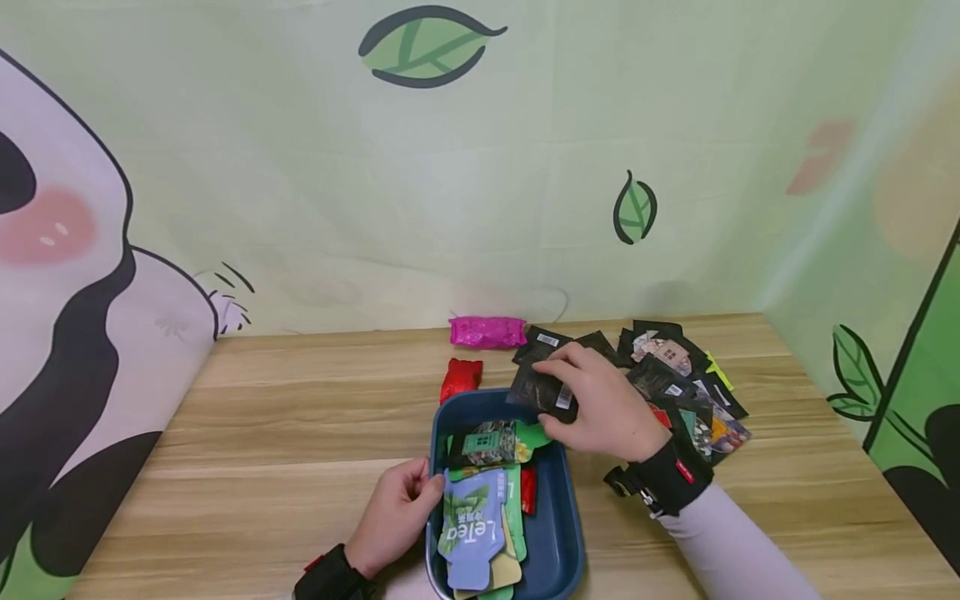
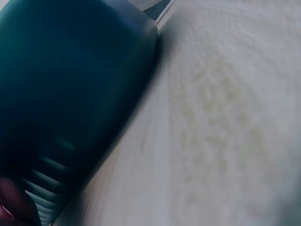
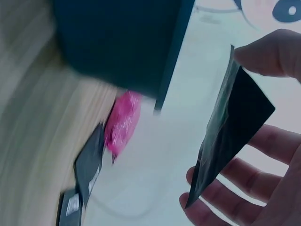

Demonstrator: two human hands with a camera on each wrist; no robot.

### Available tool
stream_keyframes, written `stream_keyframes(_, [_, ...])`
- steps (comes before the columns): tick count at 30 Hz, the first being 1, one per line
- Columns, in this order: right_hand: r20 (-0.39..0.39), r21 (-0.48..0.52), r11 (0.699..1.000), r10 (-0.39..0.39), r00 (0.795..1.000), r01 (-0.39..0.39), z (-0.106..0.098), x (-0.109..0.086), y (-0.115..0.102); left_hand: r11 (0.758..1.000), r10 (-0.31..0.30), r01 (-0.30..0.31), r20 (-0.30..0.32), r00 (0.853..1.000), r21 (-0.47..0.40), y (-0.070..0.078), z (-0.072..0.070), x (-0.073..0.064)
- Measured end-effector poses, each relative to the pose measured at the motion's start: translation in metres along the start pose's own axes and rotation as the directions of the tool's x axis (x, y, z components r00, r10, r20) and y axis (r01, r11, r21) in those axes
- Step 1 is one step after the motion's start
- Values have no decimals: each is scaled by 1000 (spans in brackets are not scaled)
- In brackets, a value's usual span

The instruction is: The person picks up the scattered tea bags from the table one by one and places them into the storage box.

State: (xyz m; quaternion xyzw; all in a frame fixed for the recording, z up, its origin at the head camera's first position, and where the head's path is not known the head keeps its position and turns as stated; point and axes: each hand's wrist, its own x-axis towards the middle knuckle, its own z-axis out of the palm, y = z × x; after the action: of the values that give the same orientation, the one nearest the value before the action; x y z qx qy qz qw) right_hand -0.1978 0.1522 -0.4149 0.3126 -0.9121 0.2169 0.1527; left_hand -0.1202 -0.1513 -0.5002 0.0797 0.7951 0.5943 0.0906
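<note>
1. Aloft in a person's right hand (image 1: 603,404), a black packet (image 1: 546,392) hangs at the far right corner of a blue bin (image 1: 573,521), overlapping the rim in the head view; how high it sits is hard to judge.

2. The relation a coming move would likely turn on: the bin's interior lies to the left of the right fingers and nearer the person. The right hand is the closer one to the packet.

3. Thumb at one end, fingertips at the other, the right hand clamps the packet by its edges; in the right wrist view its long visible edge runs from thumb to fingers.

4. The right forearm slants in from the lower right, palm turned toward the packet, a black band (image 1: 675,475) around the wrist.

5. At the bin's left side, the left hand (image 1: 397,508) grips the wall, thumb at the rim, fingers bent beside it.

6. Inside the bin lie a blue LeTea packet (image 1: 474,521) and a green-and-black packet (image 1: 491,443). Beyond it on the wooden table (image 1: 300,417) rest a red packet (image 1: 459,379) and a pink packet (image 1: 487,332); to the right, a heap of dark packets (image 1: 663,375).
</note>
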Motion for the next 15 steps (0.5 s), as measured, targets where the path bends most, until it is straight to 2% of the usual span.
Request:
stream_keyframes(7, [72,91,992,-95,993,89,14,-1,-22,1000,-12,11,-12,1000,-16,4,2,-1])
stream_keyframes(15, [122,145,972,-203,972,185,31,-2,-31,1000,-24,23,-20,1000,-10,6,2,-1])
